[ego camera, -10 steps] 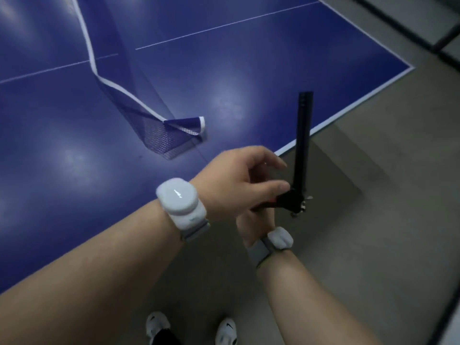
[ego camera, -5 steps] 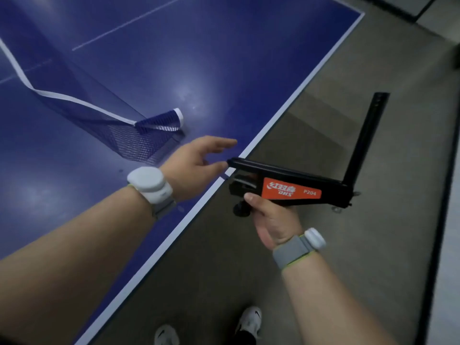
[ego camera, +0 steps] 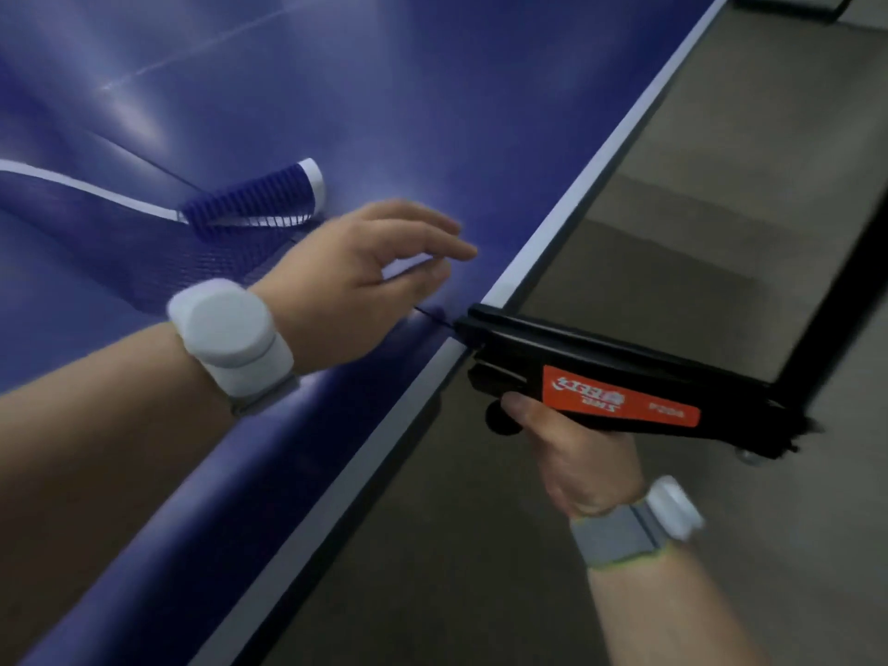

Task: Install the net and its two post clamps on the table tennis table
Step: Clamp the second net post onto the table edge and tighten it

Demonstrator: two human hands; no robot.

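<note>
since half a second ago we are bringing the post clamp (ego camera: 600,382), rigid and weighty-looking, to the table (ego camera: 552,223) edge; our right hand (ego camera: 572,454) is grasping its underside, our left hand (ego camera: 355,281) hovering unclenched beside the limp net (ego camera: 250,209).

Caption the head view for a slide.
Right hand brings post clamp to table edge; open left hand hovers by net.

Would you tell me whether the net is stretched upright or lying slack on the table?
Lying slack: the net sprawls crumpled on the table, its end unattached.
</note>
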